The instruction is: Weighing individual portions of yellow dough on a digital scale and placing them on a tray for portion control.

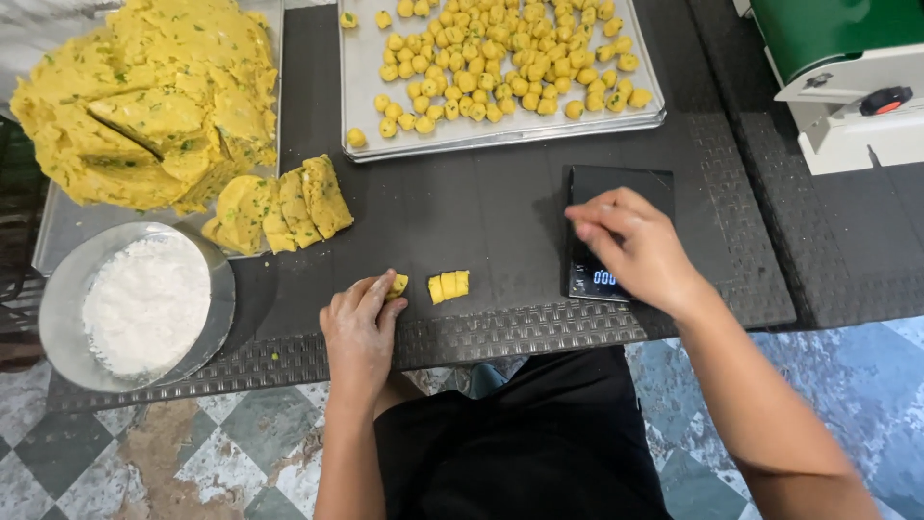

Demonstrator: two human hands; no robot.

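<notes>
Our left hand [360, 327] rests on the black table [481, 207], its fingers [381, 292] loosely bent over a small yellow dough piece [397, 285] at their tips. Just beside it lies a second cut dough piece [449, 286]. Our right hand [635, 248] hovers over the black digital scale [616, 188], fingers curled and grasping nothing we can see. Farther left sit sliced dough slabs [284, 204], a big dough mound [149, 96] and a metal bowl of flour [144, 303]. A tray of dough balls [500, 135] stands behind.
</notes>
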